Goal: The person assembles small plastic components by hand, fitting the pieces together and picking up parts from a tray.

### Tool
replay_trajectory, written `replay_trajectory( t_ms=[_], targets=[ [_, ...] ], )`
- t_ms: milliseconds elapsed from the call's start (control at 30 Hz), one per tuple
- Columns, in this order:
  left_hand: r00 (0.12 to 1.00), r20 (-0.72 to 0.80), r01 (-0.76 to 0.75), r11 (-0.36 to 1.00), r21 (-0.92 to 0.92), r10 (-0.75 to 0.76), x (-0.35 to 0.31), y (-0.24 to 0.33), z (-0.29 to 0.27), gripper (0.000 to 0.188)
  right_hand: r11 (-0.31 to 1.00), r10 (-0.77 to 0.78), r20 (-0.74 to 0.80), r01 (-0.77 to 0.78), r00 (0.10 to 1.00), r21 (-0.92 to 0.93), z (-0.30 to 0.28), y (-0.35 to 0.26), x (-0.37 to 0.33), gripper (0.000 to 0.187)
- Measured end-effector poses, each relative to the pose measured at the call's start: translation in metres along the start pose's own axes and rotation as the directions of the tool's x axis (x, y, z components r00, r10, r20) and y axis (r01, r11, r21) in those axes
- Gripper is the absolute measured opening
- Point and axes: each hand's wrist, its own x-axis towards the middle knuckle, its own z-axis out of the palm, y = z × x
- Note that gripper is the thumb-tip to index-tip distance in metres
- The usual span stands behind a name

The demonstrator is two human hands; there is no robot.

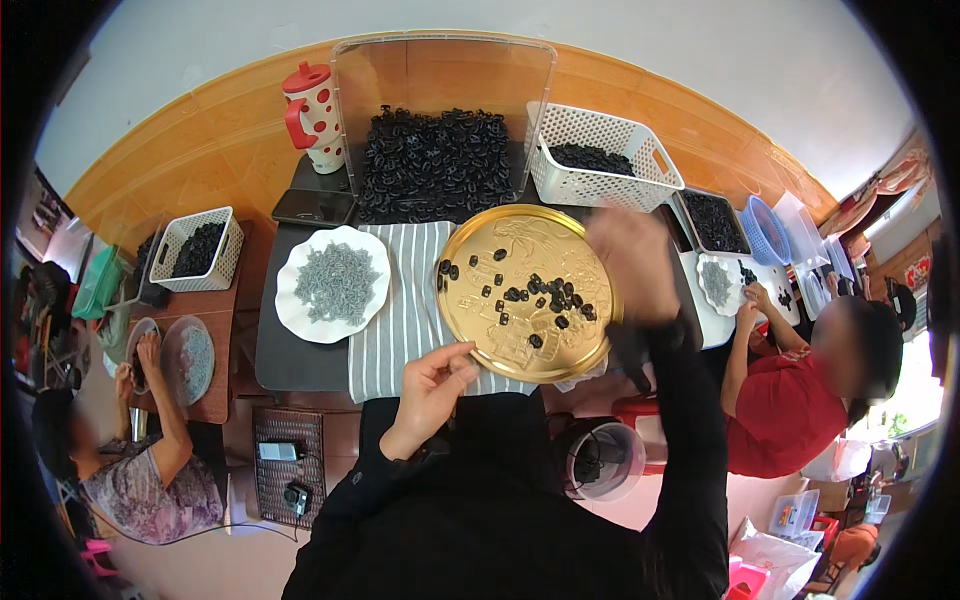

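Closest of all, my matte black sleeves (690, 440) come sweeping up from the bottom, and over on the left here's a white plate (287, 290) with a wavy, scalloped edge, heaped with small grey translucent bits (338, 283), sitting on the dark desk (285, 365). Behind it stands a smooth mug (322, 125), red-lidded and red-spotted. Next, the striped cloth (400, 250), grey and white, softly woven and running under the tray. Behind that, a clear plastic bin (440, 75), glossy-walled, with a mass of black pieces inside. My left hand (428, 395) is at the lower-left rim of the golden tray (480, 320), thumb and forefinger drawn close together; whether they pinch the rim, I cannot tell. And what a tray: round, shiny, metallic-looking, its raised pattern catching the light! Across its middle and right lie the black pieces (513, 294), small, glossy, rounded, some apart, some bunched up. My right hand (635, 262) is a blur over the tray's right edge, so its grip I cannot tell. Behind it, a white perforated basket (600, 185) holds more black ones.
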Motion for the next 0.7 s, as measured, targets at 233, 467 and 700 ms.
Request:
replay_trajectory(
  t_ms=[233, 467, 700],
  targets=[
    [0.999, -0.045, 0.002, 1.000, 0.030, 0.000, -0.006, 0.000, -0.010, 0.026, 0.951, 0.216, 0.087, -0.190, 0.972, -0.245, -0.020, 0.037, 0.043, 0.024],
    [0.996, -0.072, 0.064, 0.997, 0.034, -0.061, -0.009, 0.001, -0.015, 0.024, 0.500, 0.097, 0.381, 0.286, 0.920, -0.818, 0.000, 0.080, 0.008, 0.023],
    [0.996, -0.046, 0.074, 0.996, 0.051, -0.072, -0.008, -0.002, -0.011, 0.023, 0.297, 0.063, 0.466, 0.429, 0.882, -0.853, 0.018, 0.090, 0.004, 0.010]
  ],
)
